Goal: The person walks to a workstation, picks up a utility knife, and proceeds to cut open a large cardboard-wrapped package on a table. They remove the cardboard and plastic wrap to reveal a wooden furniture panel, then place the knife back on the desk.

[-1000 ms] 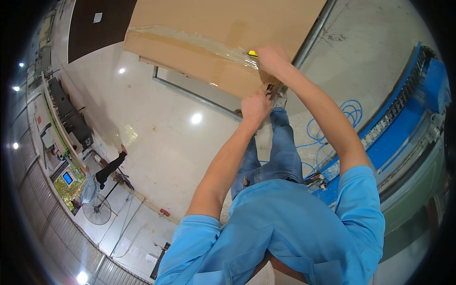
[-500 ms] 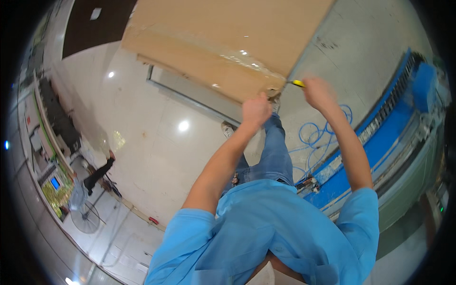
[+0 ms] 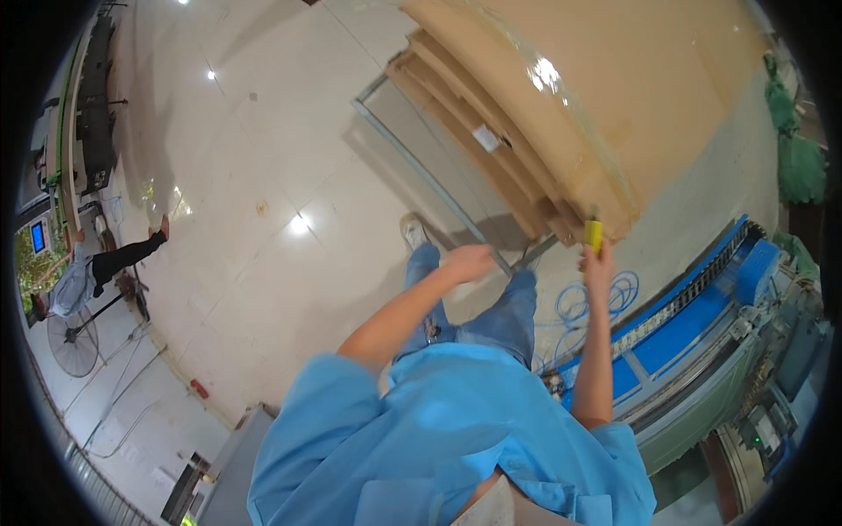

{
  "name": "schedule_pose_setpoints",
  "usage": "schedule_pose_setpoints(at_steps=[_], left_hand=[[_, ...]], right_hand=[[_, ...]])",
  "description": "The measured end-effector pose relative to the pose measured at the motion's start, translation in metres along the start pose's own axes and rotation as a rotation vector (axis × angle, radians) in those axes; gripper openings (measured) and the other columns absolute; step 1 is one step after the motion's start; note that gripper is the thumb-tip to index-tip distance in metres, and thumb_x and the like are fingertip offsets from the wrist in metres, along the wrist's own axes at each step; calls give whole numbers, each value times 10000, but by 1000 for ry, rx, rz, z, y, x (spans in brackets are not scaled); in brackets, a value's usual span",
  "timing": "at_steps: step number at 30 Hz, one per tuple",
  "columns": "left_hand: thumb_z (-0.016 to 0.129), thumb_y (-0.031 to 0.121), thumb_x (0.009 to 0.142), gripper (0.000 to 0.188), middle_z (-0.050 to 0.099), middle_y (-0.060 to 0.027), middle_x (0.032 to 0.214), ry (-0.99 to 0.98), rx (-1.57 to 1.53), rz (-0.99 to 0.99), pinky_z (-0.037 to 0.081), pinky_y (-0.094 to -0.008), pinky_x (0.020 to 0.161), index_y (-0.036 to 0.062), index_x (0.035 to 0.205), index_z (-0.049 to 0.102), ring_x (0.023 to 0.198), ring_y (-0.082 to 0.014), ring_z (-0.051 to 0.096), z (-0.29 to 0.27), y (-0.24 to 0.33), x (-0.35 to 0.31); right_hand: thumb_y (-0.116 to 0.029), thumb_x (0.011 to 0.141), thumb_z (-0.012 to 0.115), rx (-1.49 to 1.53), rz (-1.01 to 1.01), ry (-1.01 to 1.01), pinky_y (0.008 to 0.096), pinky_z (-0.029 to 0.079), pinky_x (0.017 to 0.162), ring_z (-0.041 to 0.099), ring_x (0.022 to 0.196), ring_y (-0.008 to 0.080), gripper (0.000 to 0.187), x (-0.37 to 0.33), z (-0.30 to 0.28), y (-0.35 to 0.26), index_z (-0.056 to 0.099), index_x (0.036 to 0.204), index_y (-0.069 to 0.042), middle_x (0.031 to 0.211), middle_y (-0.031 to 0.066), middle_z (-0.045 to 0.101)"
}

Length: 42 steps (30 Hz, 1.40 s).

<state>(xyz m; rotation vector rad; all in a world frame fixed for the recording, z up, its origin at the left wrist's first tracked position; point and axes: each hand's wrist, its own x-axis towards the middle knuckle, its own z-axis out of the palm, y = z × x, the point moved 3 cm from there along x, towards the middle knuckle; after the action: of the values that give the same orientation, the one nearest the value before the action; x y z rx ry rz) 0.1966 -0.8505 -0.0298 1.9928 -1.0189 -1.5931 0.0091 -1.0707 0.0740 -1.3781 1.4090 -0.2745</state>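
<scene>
A large brown cardboard package (image 3: 667, 96) lies ahead of me, with clear tape (image 3: 574, 118) stretched along its near side. Layered cardboard edges (image 3: 491, 123) show under the top sheet. My right hand (image 3: 599, 267) is closed around a yellow utility knife (image 3: 594, 235), held upright beside the package's near corner. Whether its tip touches the cardboard I cannot tell. My left hand (image 3: 471, 262) is off the cardboard, above my legs and close to a grey metal frame (image 3: 421, 167). Motion smears its fingers.
A blue machine with a chain track (image 3: 684, 289) stands at the right, near a coiled blue hose (image 3: 605, 298). Another person (image 3: 83, 276) is at the far left by a standing fan (image 3: 74, 337). Green cloth (image 3: 800, 167) hangs at the right edge.
My left hand has let go of the package's corner and drawn back. The knife has turned from sideways to upright. My view has shifted, showing the layered side and more of the machine.
</scene>
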Motion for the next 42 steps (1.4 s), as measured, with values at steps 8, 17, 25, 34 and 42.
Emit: schedule_pose_setpoints(at_steps=[8,17,25,34,42], left_hand=[[518,279,889,339,675,-189,946,760,21,-914,489,-490,782,-23,975,645,871,-371,627,-209,-396,-344],[563,255,937,235,628,-42,790,844,-546,-508,484,-255,580,29,975,618,687,-123,609,-394,-312,-277],[576,246,945,276,672,-75,913,336,-376,-7,492,-275,748,11,1083,622,840,-141,641,-529,-142,-76],[583,224,932,234,653,-69,864,353,-449,-328,494,-246,678,14,1025,623,765,-129,631,-686,-231,-81],[535,163,887,165,631,-46,812,200,-429,-846,488,-234,577,42,962,619,694,-136,626,-808,-359,-105]], right_hand=[[-302,960,514,-490,-544,-257,406,482,571,658,647,259,332,15,248,-166,526,1177,-51,718,170,617],[-335,974,539,190,114,-189,265,416,454,490,506,98,270,27,333,-161,533,988,-65,665,19,517],[-217,906,633,333,135,129,274,411,442,505,503,100,256,105,432,-198,491,1040,-52,680,31,566],[-219,909,630,589,184,347,286,451,426,560,508,126,291,224,519,-316,493,1063,-14,670,44,551],[-244,900,621,461,294,727,325,475,430,598,469,187,318,316,546,-335,491,1048,5,738,108,600]])
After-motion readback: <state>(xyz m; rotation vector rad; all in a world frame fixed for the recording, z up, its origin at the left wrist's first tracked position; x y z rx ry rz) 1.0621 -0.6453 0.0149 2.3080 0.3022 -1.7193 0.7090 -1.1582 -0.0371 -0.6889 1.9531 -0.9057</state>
